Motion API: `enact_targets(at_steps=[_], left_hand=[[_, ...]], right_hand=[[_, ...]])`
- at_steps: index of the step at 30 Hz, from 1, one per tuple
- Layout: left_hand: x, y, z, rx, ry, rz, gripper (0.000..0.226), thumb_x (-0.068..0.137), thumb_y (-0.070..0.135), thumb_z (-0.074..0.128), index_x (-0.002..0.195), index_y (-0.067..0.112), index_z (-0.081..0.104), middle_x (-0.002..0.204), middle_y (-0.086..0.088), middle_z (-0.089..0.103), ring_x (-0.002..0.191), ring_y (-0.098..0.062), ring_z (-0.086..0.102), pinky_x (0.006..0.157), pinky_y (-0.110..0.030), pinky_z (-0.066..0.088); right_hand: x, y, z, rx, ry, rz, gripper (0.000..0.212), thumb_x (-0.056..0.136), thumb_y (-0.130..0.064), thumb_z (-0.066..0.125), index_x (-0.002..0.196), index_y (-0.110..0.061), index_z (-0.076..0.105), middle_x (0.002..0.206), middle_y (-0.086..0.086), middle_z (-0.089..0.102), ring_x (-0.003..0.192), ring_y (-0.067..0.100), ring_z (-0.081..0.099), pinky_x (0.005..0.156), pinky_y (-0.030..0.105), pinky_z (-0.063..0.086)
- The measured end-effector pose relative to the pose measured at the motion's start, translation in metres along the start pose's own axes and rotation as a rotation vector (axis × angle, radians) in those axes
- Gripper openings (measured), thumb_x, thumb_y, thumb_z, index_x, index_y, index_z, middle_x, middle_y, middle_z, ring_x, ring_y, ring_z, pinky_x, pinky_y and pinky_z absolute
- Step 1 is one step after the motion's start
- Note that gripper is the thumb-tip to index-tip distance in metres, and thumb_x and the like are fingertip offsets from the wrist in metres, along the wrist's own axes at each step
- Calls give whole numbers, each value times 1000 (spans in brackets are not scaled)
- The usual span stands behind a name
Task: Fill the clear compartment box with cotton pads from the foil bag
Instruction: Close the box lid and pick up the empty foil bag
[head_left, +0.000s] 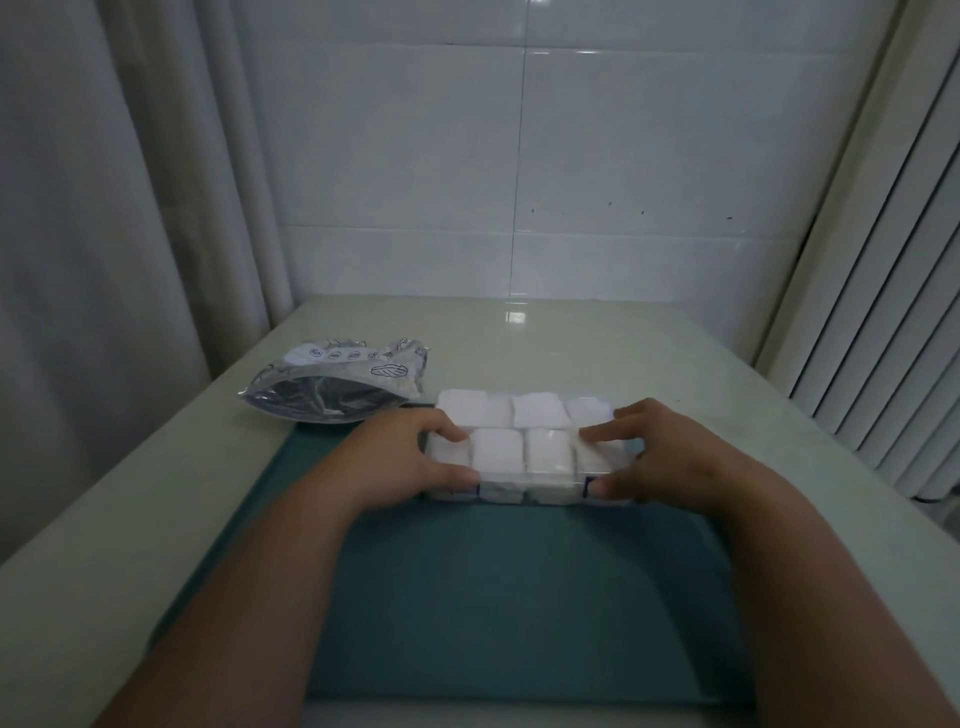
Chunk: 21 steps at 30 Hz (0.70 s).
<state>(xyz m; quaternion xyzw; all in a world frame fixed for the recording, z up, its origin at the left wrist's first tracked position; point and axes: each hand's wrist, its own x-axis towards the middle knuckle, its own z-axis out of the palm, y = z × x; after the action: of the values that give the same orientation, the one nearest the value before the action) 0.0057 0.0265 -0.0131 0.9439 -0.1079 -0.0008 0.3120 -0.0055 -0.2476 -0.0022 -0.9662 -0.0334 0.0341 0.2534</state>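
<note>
Left hand first: fingers curled over the top of the box at its nine o'clock end, thumb pressed to the near wall, so it is pinching that end. Right hand mirrors it at the three o'clock end, fingers lying over the last compartment, thumb low on the front wall, gripping too. Between them I see pads white in every compartment I can make out, two rows of four, stacked up to the rim. Whether a lid is down over them I cannot tell; the clear plastic gives nothing away. The box sits at the twelve o'clock edge of the green mat, and the bag lies slack at about ten o'clock from it, just beside its far corner, on the pale table. I read this as the finish: filling looks done, and the hands are settling or closing the box. To do it well I would press evenly at both ends together, keep the thumbs braced so it doesn't skate off the mat, and watch that no pad pokes over a rim and snags.
</note>
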Motion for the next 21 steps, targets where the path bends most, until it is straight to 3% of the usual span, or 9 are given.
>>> enact_targets(at_steps=[5,10,13,15,17,19,21], left_hand=[[0,5,0,77,10,-21,51,67,47,83,114,35,69,103,7,58,95,-10,57,78,-23,41],[1,4,-2,65,1,-31,52,65,47,84,114,36,70,99,10,60,89,-6,58,75,-22,43],[1,-1,-2,-32,-13,-50,48,61,51,85,107,41,71,100,11,63,89,-3,62,80,-22,48],[2,-5,-1,-143,-29,-67,32,66,54,81,95,44,72,100,10,66,87,-5,66,83,-27,54],[1,-5,-2,-342,-53,-107,11,80,48,72,88,41,73,99,6,72,86,-10,69,75,-31,59],[2,-5,-3,-522,-59,-190,11,89,39,65,95,33,72,102,1,74,89,-17,71,66,-31,58],[4,-6,-4,-612,-2,-277,18,89,37,66,100,24,71,103,-5,73,84,-25,72,62,-32,56]], right_hand=[[1,-2,2,35,13,31,61,68,-34,86,126,-31,65,129,-8,40,103,17,49,87,36,55],[2,-4,0,30,2,29,54,71,-29,85,122,-27,68,136,-5,44,105,17,51,85,35,55],[1,-2,0,59,14,20,49,69,-31,85,116,-30,70,137,-11,45,109,12,49,87,29,47],[1,-2,0,66,39,31,38,72,-36,81,108,-34,73,137,-12,49,114,11,50,93,25,37],[1,-5,-1,43,91,48,23,76,-45,74,98,-38,74,133,-11,57,116,14,53,100,31,39],[0,-12,2,-11,149,59,21,79,-51,68,95,-38,74,127,-8,63,113,18,57,103,37,41],[-1,-21,7,-89,211,33,32,82,-54,63,106,-36,72,130,-6,59,116,20,55,104,37,40]])
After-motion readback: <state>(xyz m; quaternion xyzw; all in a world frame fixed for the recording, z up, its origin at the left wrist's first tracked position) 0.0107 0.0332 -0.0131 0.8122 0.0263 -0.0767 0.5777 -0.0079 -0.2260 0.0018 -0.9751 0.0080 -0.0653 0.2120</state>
